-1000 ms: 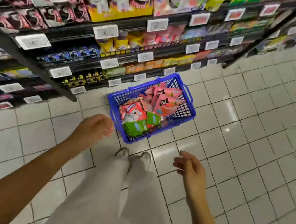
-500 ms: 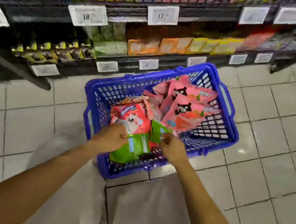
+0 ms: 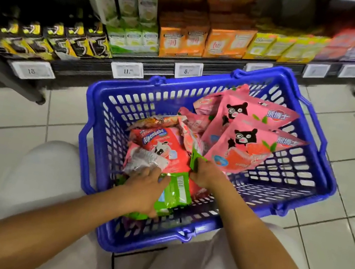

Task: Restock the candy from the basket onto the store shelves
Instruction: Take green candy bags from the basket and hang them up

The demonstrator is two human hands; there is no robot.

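A blue plastic basket (image 3: 106, 109) stands on the tiled floor in front of my knees, full of candy bags. Pink bags with a black bear (image 3: 247, 145) lie at its right, a red-and-pink cow bag (image 3: 158, 145) at the middle left. My left hand (image 3: 145, 187) grips a green candy bag (image 3: 177, 190) near the front wall. My right hand (image 3: 206, 173) pinches the corner of another green bag (image 3: 195, 160) just beside it. Both hands are inside the basket.
The bottom shelf (image 3: 155, 63) runs just behind the basket, with white price tags along its edge. It holds black-and-yellow packs (image 3: 47, 39), green boxes (image 3: 133, 22), orange packs (image 3: 200, 40) and yellow packs (image 3: 279, 45). White floor tiles (image 3: 351, 173) spread to the right.
I have crouched from standing down to the basket. Both hands went from hanging free above the floor into the basket and took hold of green bags.
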